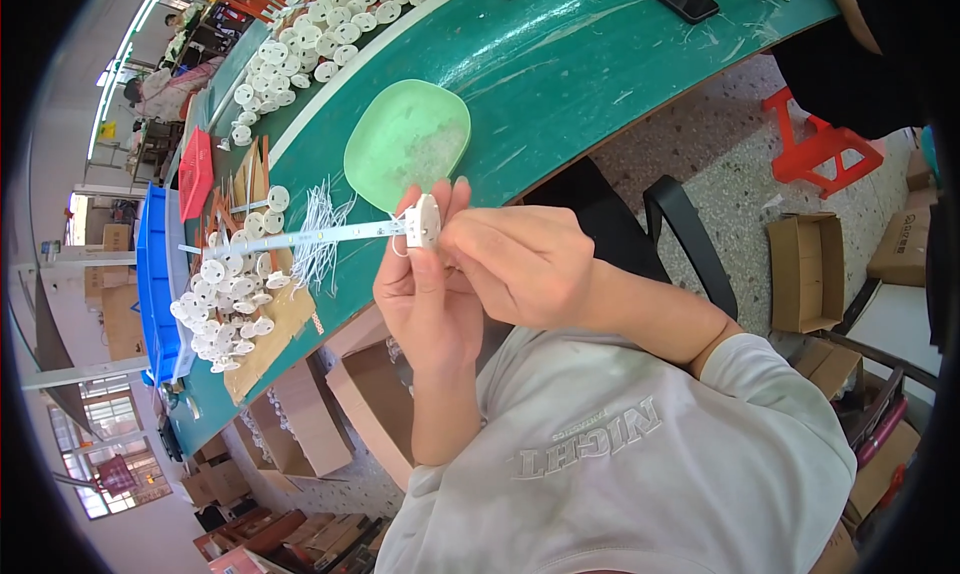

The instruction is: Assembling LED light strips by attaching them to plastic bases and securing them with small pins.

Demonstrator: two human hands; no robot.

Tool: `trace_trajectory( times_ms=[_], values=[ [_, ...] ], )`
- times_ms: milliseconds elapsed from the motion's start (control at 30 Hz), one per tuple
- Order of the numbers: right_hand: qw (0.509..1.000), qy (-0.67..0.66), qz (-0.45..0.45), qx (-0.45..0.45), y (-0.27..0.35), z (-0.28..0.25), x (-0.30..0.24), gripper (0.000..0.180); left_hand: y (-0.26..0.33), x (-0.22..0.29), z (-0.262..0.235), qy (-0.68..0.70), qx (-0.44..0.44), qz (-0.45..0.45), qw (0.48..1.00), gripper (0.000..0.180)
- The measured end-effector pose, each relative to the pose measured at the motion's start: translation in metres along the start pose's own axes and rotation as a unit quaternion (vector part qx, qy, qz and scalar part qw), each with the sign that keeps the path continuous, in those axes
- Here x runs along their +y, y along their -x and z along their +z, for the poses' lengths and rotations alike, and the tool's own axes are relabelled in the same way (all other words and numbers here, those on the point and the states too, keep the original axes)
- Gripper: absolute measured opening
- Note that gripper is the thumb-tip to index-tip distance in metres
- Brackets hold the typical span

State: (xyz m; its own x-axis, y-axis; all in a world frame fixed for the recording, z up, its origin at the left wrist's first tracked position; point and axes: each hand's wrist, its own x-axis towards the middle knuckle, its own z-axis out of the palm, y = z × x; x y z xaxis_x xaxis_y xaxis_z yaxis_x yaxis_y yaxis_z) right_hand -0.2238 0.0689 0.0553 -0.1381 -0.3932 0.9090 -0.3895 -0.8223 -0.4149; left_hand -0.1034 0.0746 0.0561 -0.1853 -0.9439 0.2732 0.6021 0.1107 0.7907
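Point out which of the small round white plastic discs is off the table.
The small round white plastic disc pinched between both hands, strip attached; all others lie on the green table.

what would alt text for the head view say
Both hands, the left hand and right hand, hold a small white round part with a long white strip above a green table, near a green dish and piles of similar white parts.

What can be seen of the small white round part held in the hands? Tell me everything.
The small white round part is a disc-shaped piece, seemingly plastic, seen nearly edge-on above the green table. The left hand grips it from below, the right hand pinches it from the side. A long pale strip runs leftward from it, and a thin wire loop hangs beside it.
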Motion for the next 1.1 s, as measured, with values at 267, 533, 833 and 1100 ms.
trace_trajectory(
  times_ms=[267,533,833,1100],
  values=[
    [0.996,-0.032,-0.004,-0.077,-0.008,0.015,0.015,0.018,-0.007,0.023,-0.022,-0.235,-0.009,0.062,0.970,0.039],
    [0.988,0.055,0.064,-0.128,-0.036,-0.018,0.049,0.011,-0.032,0.259,-0.186,-0.586,0.375,0.225,0.682,0.044],
    [0.949,0.095,0.116,-0.278,-0.096,0.016,0.096,0.007,-0.029,0.392,-0.429,-0.873,0.227,-0.036,0.429,0.040],
    [0.876,0.167,-0.016,-0.451,-0.222,0.148,0.242,0.007,-0.036,0.345,-0.358,-0.830,0.371,0.062,0.411,0.054]
  ],
)
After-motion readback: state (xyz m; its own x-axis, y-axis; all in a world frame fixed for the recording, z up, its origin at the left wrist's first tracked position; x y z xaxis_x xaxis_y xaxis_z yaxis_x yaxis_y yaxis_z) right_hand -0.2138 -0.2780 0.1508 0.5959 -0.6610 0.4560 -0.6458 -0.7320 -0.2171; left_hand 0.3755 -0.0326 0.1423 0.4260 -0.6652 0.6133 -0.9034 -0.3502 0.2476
